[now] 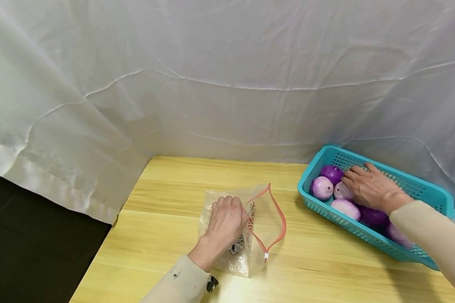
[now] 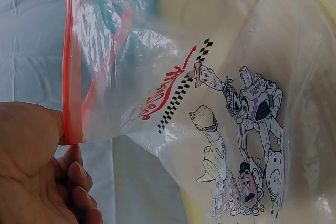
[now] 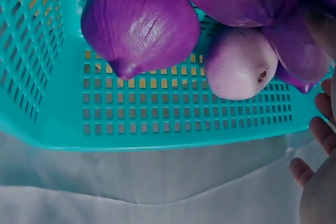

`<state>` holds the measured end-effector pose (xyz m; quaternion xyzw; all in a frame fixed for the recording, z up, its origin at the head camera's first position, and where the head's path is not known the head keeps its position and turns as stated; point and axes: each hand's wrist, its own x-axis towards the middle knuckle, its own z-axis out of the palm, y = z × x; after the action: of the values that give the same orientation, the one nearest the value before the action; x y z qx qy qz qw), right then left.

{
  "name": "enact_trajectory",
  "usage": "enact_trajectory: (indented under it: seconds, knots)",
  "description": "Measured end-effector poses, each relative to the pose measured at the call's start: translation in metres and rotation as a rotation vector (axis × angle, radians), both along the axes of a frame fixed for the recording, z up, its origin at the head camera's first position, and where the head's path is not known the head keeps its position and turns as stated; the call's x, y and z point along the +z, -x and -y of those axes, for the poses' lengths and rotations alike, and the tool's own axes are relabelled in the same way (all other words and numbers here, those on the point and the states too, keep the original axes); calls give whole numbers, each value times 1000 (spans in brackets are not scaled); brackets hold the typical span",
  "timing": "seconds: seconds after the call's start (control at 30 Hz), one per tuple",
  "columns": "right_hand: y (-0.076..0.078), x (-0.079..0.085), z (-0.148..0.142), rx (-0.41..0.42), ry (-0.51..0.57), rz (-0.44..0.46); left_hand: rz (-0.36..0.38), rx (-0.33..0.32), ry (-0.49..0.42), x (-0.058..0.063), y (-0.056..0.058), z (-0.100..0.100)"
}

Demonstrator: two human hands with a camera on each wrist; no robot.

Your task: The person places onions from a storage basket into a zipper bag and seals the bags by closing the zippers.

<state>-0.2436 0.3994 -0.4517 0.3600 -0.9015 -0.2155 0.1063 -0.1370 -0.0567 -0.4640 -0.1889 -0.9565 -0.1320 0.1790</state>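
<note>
A clear plastic zip bag [image 1: 265, 225] lies at the middle of the table, its red-edged mouth gaping toward the right. My left hand [image 1: 225, 219] pinches the red zip edge between thumb and fingers, plain in the left wrist view, where the bag [image 2: 236, 145] carries printed cartoon figures. To the right, my right hand [image 1: 373, 189] reaches into a turquoise basket [image 1: 364, 238] holding several purple and whitish onions. Its fingers are spread over a pale onion [image 1: 342, 191]; contact is hard to judge. In the right wrist view, fingertips [image 3: 301, 171] show loosely bent beside the onions.
Other onions lie in the basket, such as a dark purple onion [image 1: 331, 173] and a pale onion [image 1: 346, 208]. A light wooden table [image 1: 155, 235] bears everything. Grey-white cloth [image 1: 227, 84] hangs behind and to the left, and a dark area [image 1: 30, 248] lies beyond the table's left edge.
</note>
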Motion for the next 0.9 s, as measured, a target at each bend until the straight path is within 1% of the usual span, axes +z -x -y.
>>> enact_trajectory:
  seconds: [0.17, 0.33, 0.53, 0.63, 0.9]
  knots:
    - [2, -6, -2, -34, 1, 31, 13, -10, -11, -1, 0, -1]
    - [3, -10, -4, -52, 6, 46, -28, -9, 8, 0, -1, -2]
    - [8, -10, -5, -25, 10, 17, -70, 1, 12, 0, -2, -2]
    - [11, -11, -6, -33, 14, 24, -79, 1, 13, -1, -2, -2]
    - [12, -11, -3, -96, 53, 107, -46, 6, 22, -4, -1, -3]
